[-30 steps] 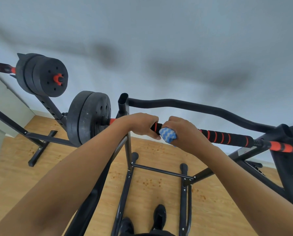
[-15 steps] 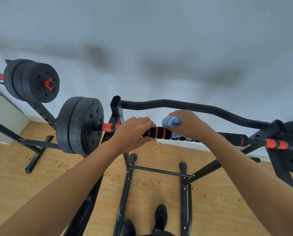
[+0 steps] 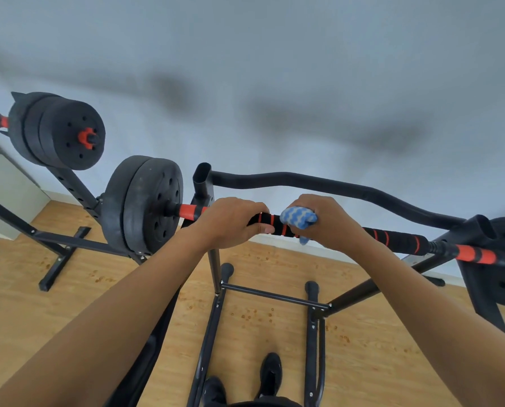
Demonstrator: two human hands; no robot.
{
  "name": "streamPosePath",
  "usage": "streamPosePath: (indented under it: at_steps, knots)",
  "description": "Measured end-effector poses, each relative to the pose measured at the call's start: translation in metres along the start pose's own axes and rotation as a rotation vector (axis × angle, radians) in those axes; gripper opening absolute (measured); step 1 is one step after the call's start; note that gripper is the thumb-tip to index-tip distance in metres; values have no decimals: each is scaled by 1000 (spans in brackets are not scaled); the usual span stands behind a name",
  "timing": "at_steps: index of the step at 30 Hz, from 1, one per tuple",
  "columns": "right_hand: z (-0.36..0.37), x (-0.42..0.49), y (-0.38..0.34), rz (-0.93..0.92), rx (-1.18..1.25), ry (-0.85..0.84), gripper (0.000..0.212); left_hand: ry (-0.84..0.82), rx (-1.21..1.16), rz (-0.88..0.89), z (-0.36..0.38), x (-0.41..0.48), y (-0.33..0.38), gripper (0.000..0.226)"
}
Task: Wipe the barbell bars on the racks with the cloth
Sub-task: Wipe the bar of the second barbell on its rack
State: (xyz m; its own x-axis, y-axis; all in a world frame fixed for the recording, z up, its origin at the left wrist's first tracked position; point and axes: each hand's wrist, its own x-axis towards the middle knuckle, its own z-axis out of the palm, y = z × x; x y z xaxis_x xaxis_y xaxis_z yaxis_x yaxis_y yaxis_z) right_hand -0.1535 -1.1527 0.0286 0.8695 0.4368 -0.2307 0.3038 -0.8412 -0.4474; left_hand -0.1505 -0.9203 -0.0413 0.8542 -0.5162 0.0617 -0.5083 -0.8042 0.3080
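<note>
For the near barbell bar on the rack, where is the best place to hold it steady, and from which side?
Probably the black foam sleeve of the bar, taken from above with fingers curled over, as the left hand does now. The bar lies level across the rack, open on top, and the right hand with the cloth works beside it.
</note>
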Motion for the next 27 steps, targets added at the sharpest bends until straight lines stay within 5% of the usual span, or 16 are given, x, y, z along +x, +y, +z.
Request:
streamPosePath:
  at_steps: [4,8,15,20,27]
  knots:
    - [-2,19,4,142,-75,-13,19,153,90,82,6,-12,6,59]
    - [-2,11,-7,60,-102,-31,5,170,99,148,8,-10,1,41]
    - [3,2,6,-70,35,94,20,-39,18,14,-3,7,-4,34]
    - [1,10,6,-28,-68,-13,17,-204,-108,-111,-14,24,-5,31]
    - [-6,21,-6,29,-217,13,29,78,95,80,4,0,-3,50]
